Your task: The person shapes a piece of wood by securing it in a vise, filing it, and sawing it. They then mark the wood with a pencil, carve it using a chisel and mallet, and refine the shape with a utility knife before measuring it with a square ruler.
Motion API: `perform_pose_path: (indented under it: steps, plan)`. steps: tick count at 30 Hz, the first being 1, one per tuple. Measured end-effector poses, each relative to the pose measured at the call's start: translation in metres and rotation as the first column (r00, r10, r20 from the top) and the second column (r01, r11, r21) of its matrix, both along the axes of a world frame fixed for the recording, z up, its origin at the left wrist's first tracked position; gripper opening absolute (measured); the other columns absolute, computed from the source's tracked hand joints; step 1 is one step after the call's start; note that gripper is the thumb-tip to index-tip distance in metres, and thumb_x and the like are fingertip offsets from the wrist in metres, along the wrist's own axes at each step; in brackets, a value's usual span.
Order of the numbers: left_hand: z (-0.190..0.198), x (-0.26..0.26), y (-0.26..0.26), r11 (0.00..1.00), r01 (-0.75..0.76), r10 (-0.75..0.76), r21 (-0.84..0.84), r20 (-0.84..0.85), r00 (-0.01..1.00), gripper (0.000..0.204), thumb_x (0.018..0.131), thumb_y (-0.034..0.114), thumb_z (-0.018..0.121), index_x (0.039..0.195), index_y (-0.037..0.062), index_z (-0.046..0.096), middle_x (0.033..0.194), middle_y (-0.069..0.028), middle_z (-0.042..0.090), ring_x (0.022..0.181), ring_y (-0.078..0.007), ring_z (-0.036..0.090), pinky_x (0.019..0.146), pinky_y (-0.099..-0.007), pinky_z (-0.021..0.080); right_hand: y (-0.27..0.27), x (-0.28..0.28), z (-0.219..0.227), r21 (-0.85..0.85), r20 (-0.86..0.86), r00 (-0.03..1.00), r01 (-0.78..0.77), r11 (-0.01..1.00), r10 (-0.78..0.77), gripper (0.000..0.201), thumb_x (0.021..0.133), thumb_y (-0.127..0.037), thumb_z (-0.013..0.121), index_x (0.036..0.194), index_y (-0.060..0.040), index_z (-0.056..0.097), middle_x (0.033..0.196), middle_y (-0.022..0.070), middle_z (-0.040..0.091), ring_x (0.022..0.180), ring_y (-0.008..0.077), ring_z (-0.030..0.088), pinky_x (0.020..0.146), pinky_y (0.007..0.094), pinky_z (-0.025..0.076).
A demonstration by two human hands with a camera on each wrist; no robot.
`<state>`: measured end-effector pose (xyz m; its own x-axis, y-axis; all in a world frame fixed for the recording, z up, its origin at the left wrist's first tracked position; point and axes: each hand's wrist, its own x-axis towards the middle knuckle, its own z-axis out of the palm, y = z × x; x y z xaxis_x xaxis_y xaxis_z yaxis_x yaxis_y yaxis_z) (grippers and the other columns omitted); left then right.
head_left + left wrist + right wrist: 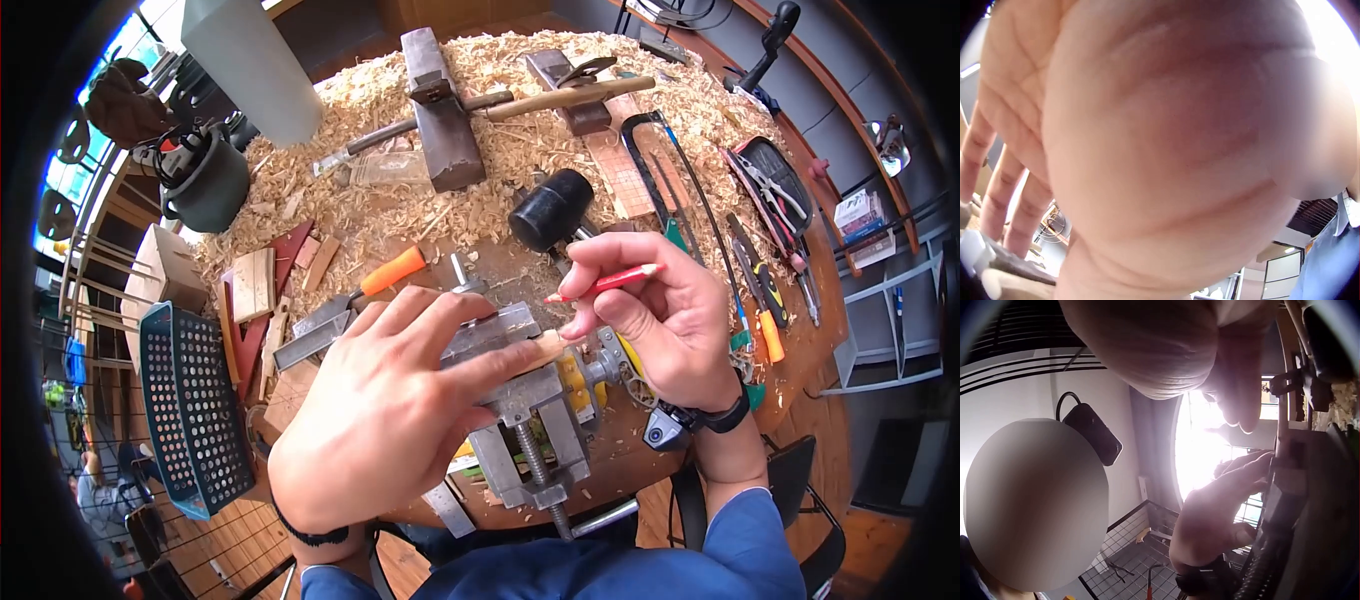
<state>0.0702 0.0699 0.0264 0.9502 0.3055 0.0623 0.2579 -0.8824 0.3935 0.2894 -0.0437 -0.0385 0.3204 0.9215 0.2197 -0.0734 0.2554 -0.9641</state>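
Observation:
A metal bench vise [530, 420] stands at the near edge of the workbench, with a small pale piece of wood [548, 346] at its jaws. Over the vise my left hand [385, 410] lies palm down, fingers spread, the straight index finger touching the wood. Its palm [1147, 137] fills most of the left wrist view. My right hand [670, 320] pinches a red pencil [610, 284] between thumb and fingers, just right of the wood, with the point toward the left. In the right wrist view the pencil is hidden.
A black rubber mallet [552, 210] lies just beyond the vise. Wooden planes [445, 150] sit among shavings at the back. An orange-handled chisel [393, 270] and a perforated basket [195, 400] are on the left; a hacksaw [640, 160] and pliers [770, 185] lie right.

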Motion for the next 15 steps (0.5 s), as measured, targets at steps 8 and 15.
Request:
perform_pose_path:
  steps: [8,15]
  plan:
    - [0.002,0.007,-0.013,0.995,-0.028,0.039,0.099,-0.111,0.993,0.065,0.078,0.012,0.081,0.139,0.0324,0.074,0.131,-0.0133,0.065,0.113,-0.0337,0.066,0.094,-0.0461,0.055,-0.010,0.012,-0.018,0.205,0.404,0.911,0.001,0.979,-0.085,0.021,0.100,-0.013,0.078,0.111,0.0010,0.068,0.098,0.0175,0.079,0.089,0.0221,0.079,0.080,0.0329,0.062]
    - [0.005,0.012,-0.010,0.991,-0.002,0.021,0.132,-0.140,0.990,0.065,0.078,0.011,0.079,0.139,0.0334,0.074,0.125,-0.0131,0.065,0.106,-0.0316,0.068,0.083,-0.0435,0.058,-0.008,0.012,-0.029,0.330,0.429,0.890,0.004,0.944,-0.154,0.020,0.103,-0.013,0.072,0.114,0.0002,0.060,0.094,0.0152,0.073,0.086,0.0254,0.076,0.075,0.0352,0.061]
